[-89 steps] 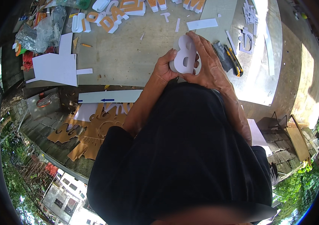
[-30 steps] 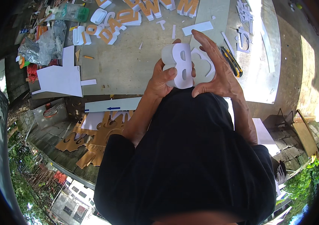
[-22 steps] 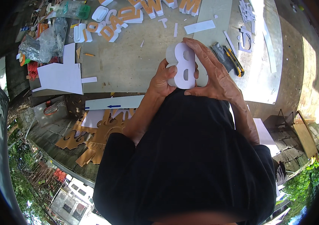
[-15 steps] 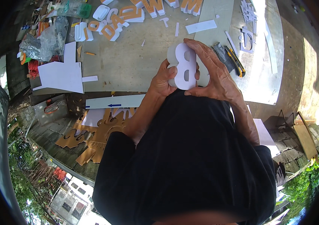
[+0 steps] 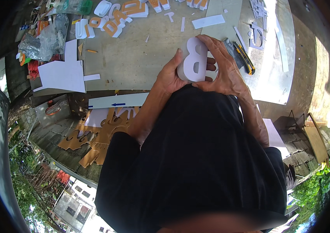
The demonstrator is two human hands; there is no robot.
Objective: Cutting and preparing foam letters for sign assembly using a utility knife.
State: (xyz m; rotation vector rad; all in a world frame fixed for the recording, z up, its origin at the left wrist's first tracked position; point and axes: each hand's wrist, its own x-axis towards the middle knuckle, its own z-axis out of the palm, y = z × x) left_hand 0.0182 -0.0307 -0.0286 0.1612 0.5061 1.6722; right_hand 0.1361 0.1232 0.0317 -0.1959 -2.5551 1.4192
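Observation:
A thick white block letter [image 5: 194,59], with two rounded lobes and two holes, is held up near my body between both hands. My left hand [image 5: 170,74] cradles it from the left and beneath, its thumb raised beside the letter's side wall. Fingertips show past the letter's straight edge. My right hand [image 5: 227,72] spans that edge, fingers at the upper end and thumb at the lower end. Close to the right hand, a yellow and black utility knife [image 5: 245,58] lies on the table beside a dark grey piece [image 5: 231,52].
Orange-faced white block letters [image 5: 114,26] line the table's far side. White offcuts [image 5: 208,21] and a pencil [image 5: 91,51] lie about. At left are a large white sheet [image 5: 62,75] and clear plastic bags [image 5: 42,46]. Brown cut sheets [image 5: 104,134] sit below the table edge.
The block letter has tilted, showing more of its side wall, and moved slightly away from my body. My left thumb has lifted off its face. The right hand keeps its hold.

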